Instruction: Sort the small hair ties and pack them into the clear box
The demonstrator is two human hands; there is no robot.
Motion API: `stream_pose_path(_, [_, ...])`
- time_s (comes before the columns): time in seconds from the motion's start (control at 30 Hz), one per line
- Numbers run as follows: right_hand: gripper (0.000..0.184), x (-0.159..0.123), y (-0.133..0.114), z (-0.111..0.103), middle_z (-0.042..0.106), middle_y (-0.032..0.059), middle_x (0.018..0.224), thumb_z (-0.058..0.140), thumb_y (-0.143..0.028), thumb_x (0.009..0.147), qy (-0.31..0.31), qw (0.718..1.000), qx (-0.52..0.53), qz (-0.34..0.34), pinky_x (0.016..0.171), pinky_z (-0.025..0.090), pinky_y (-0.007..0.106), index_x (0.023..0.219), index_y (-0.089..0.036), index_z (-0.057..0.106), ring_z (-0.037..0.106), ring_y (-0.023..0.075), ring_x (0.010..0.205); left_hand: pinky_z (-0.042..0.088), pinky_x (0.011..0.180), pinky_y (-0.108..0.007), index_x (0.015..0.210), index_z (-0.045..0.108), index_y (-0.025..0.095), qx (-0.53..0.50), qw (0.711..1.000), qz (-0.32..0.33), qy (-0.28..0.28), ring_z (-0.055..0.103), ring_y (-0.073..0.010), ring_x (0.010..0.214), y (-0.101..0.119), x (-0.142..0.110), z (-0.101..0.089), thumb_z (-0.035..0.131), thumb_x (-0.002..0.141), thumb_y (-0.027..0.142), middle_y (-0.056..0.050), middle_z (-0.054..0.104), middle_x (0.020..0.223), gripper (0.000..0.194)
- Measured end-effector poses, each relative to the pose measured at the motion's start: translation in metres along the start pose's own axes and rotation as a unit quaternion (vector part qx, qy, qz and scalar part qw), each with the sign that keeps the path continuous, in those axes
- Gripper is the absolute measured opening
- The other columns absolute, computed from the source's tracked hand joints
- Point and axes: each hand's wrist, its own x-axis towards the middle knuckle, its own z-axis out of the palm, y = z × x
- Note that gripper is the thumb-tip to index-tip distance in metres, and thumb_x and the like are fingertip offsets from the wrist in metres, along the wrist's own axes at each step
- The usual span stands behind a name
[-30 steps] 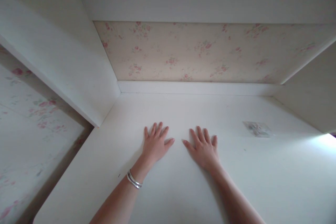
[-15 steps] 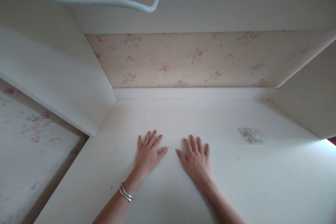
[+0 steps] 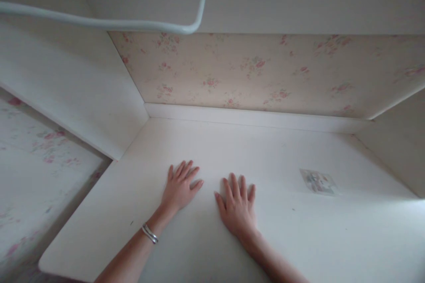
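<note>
My left hand (image 3: 179, 188) lies flat on the white desktop (image 3: 199, 247), fingers spread and nothing in it. A silver bangle (image 3: 150, 233) circles that wrist. Beside it, a short gap away, my right hand (image 3: 237, 208) also rests palm down with its fingers apart, holding nothing. To the right of my right hand, out of its reach as it lies, is a small clear plastic bag (image 3: 318, 182); the little pieces inside are too blurred to name.
A white cable (image 3: 133, 25) hangs across the upper left, close to the camera. White side panels (image 3: 76, 93) stand left and right. Behind the desktop runs a low white strip (image 3: 232, 115) below floral wallpaper (image 3: 245, 70). A white panel (image 3: 265, 4) spans the top.
The white cable has come into view at the upper left. Both hands stay flat on the desktop; the view has shifted and tilted slightly.
</note>
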Motion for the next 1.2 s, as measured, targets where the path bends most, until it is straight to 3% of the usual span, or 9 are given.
stream_pose_path(0.23, [0.055,-0.011,0.006,-0.001,0.025,0.0031,0.149,0.024,-0.049,0.093,-0.017,0.997,0.021,-0.078,0.111,0.002,0.053,0.138,-0.021,0.041,0.01,0.031,0.139,0.013,0.112,-0.05,0.127,0.05,0.034,-0.002,1.0,-0.013,0.008,0.029,-0.0245,0.134,0.002,-0.001,0.003,0.037,0.091,0.046,0.0,0.038,0.144,0.041])
stream_pose_path(0.53, [0.052,-0.009,0.003,-0.007,0.031,0.0059,0.147,0.028,-0.046,0.093,-0.019,0.997,0.013,-0.076,0.111,0.003,0.054,0.135,-0.02,0.044,0.015,0.0317,0.137,0.01,0.113,-0.049,0.128,0.05,0.032,0.001,1.0,-0.017,0.008,0.028,-0.0227,0.135,0.003,-0.003,0.002,0.031,0.094,0.042,-0.001,0.038,0.144,0.041])
stream_pose_path(0.87, [0.043,-0.007,-0.007,-0.005,0.047,0.0075,0.135,0.035,-0.045,0.092,0.07,0.996,0.033,-0.046,0.108,0.012,0.054,0.124,-0.023,0.053,0.027,0.0311,0.131,0.015,0.109,-0.054,0.127,0.051,0.03,0.009,0.999,0.026,0.036,0.032,-0.026,0.132,-0.006,-0.003,0.011,0.033,0.093,0.042,-0.003,0.04,0.142,0.04])
stream_pose_path(1.2, [0.038,-0.004,-0.011,0.0,0.05,0.0047,0.131,0.038,-0.043,0.091,0.087,0.995,0.024,-0.042,0.107,0.017,0.051,0.122,-0.026,0.053,0.032,0.0277,0.128,0.015,0.108,-0.056,0.127,0.051,0.029,-0.019,0.998,0.039,0.052,0.032,-0.028,0.132,-0.013,-0.007,0.009,0.034,0.093,0.04,-0.005,0.04,0.142,0.04])
